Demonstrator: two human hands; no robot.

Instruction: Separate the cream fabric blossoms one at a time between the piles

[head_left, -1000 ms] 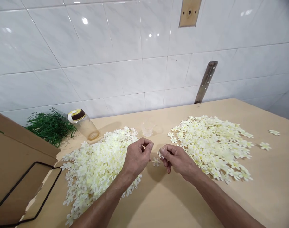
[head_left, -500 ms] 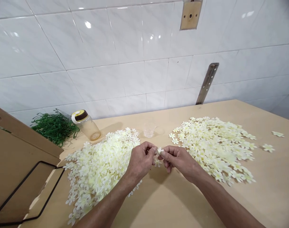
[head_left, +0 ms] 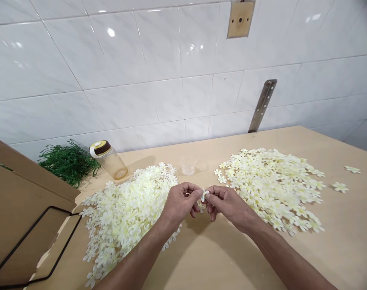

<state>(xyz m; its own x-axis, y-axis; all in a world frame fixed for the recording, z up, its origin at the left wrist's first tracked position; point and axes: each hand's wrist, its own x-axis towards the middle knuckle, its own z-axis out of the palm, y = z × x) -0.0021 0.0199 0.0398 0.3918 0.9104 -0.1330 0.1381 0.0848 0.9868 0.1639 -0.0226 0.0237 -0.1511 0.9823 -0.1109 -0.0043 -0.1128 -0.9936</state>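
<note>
Over the middle of the tan table (head_left: pixel 219 257), my left hand (head_left: pixel 179 203) and my right hand (head_left: pixel 228 205) meet, fingertips pinched together on one small white fabric flower (head_left: pixel 204 195). Both hands are closed in a pinch. Left of my left hand lies a big heap of white and pale yellow flowers (head_left: pixel 126 213). A second, flatter heap of the same flowers (head_left: pixel 271 187) spreads out to the right of my right hand. Another loose flower is partly hidden on the table under my fingers.
A small clear cup (head_left: pixel 188 165) stands behind my hands. A plastic jar with a brown and yellow lid (head_left: pixel 109 160) lies tilted at the back left beside green plastic stems (head_left: pixel 67 163). A cardboard box with a black wire frame (head_left: pixel 17 217) fills the left edge. Two stray flowers (head_left: pixel 340 187) lie far right.
My hands were a little apart with the right one holding the flower. They have come together, and both now pinch the same flower.
</note>
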